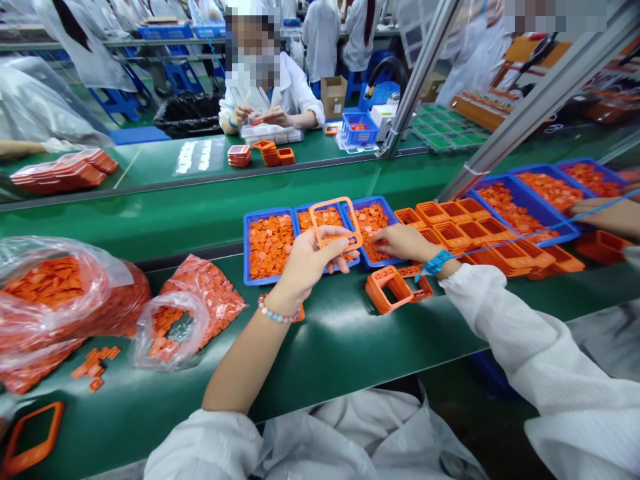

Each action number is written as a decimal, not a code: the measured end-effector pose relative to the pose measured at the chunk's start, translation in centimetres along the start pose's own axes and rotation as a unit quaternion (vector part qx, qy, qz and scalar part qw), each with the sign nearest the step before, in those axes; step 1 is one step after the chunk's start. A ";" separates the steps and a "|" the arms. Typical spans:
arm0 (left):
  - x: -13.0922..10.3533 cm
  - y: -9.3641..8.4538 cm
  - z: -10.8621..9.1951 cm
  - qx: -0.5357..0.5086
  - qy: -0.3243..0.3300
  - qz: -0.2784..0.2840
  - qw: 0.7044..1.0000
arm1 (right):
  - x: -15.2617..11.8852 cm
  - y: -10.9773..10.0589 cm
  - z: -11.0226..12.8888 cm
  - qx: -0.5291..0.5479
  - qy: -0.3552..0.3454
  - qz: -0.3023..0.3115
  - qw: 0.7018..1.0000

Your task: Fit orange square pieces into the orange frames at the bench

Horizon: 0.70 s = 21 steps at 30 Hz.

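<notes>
My left hand (314, 261) is closed on the lower edge of an orange rectangular frame (355, 219), held tilted up above the blue trays. The frame has rounded corners and a wide opening. My right hand (407, 241) is over the right-hand blue tray (391, 212), its curled fingertips down among small flat orange pieces (371, 225). Whether a piece is between those fingers is hidden. A short stack of orange frames (376, 293) lies on the green bench just below my right hand. Under my left wrist, part of another orange item (301, 313) shows.
Many stacked orange frames (493, 248) stand to the right, before more blue trays (565, 235). A co-worker's hand (607, 215) is beside them. Plastic bags of orange pieces (213, 307) and loose pieces (95, 365) lie left. Across the bench sits a co-worker (295, 83); a metal post (425, 73) rises nearby.
</notes>
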<state>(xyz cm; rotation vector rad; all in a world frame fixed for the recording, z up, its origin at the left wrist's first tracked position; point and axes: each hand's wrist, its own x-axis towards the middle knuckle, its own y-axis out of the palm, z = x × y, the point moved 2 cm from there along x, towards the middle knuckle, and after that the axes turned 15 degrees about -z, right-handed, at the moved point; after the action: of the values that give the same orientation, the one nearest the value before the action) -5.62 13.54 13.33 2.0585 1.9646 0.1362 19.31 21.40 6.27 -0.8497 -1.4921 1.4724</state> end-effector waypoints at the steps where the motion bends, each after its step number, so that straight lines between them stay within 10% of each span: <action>1: -0.1 0.0 0.0 0.007 0.002 -0.001 1.000 | 0.2 0.4 0.0 0.001 -0.003 0.004 1.000; 10: 1.3 0.1 1.5 0.064 -0.011 -0.042 0.997 | 0.4 -0.2 -0.1 0.016 0.028 -0.060 0.998; 16: 2.7 0.7 4.2 0.077 -0.071 -0.068 0.992 | -2.2 -4.6 5.1 0.190 -0.053 -0.347 0.917; 21: 2.1 1.2 4.2 0.059 -0.073 -0.058 0.994 | -3.7 -4.8 9.3 0.173 -0.129 -0.435 0.874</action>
<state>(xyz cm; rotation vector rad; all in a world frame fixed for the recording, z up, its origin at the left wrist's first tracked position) -3.24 15.00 9.33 1.9561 2.0402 -0.1543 12.82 13.82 11.16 0.2580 -1.4365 1.1010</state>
